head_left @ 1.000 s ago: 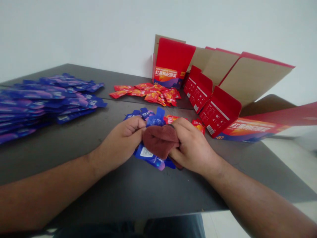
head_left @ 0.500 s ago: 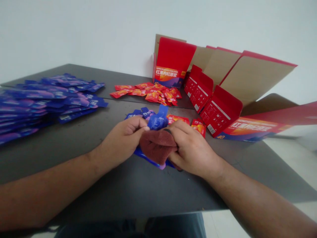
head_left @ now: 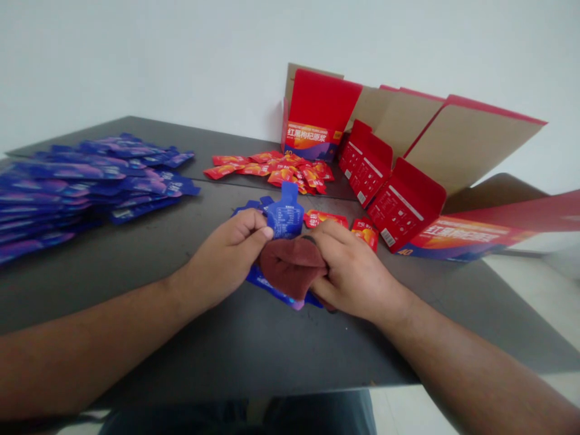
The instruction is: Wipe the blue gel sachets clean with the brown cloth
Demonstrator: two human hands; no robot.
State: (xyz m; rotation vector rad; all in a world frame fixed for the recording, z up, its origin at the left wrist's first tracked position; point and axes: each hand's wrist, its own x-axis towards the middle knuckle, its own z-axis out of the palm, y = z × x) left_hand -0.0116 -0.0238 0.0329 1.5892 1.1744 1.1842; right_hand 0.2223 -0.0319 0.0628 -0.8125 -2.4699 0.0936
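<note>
Between thumb and fingers, my left hand [head_left: 240,248] pinches the left edge of a blue sachet [head_left: 285,217] with printed text and a narrow top tab. My right hand [head_left: 353,266] is closed on a brown cloth [head_left: 292,266], which lies against the lower part of that sachet and covers it. Beneath and behind both hands, more blue sachets [head_left: 272,287] rest on the table, partly hidden. Just beyond my right hand lie two red sachets [head_left: 365,232], one of them partly behind the fingers.
A large heap of blue sachets [head_left: 90,181] covers the table's left side. Farther back is a pile of red sachets [head_left: 276,169]. Red printed cartons [head_left: 408,205] with raised flaps line the right and back of the dark table [head_left: 217,356], against a pale wall.
The blue sachet in my left hand stands more upright, its tab now higher and farther left. The cloth has shifted very slightly; both hands keep their hold.
</note>
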